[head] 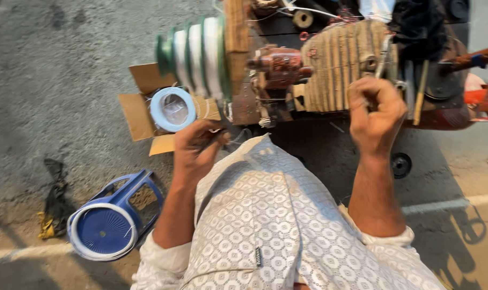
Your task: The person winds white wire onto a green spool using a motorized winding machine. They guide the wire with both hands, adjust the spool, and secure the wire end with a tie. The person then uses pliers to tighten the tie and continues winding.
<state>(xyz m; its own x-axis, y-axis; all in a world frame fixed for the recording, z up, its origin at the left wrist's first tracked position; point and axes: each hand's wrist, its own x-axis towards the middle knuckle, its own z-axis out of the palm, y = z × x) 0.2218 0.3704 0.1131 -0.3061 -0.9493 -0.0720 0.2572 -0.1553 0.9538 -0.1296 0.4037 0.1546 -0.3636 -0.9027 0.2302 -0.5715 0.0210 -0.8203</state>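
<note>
My left hand (196,147) is closed with thin white thread pinched in its fingers, just below a light blue spool (172,109) that sits in an open cardboard box (138,110). My right hand (377,114) is raised in a fist, gripping a small metal handle on a wooden ribbed drum (338,59) of a winding machine. A red-brown metal part (279,64) sits between the drum and a green wheel wound with white thread (198,53). My patterned white shirt fills the lower middle.
A blue plastic stool (108,220) lies on its side at lower left, next to a dark rag (54,200). A small black wheel (401,164) rests on the concrete ground (50,80) under the machine. Dark cloth and red metal parts crowd the upper right.
</note>
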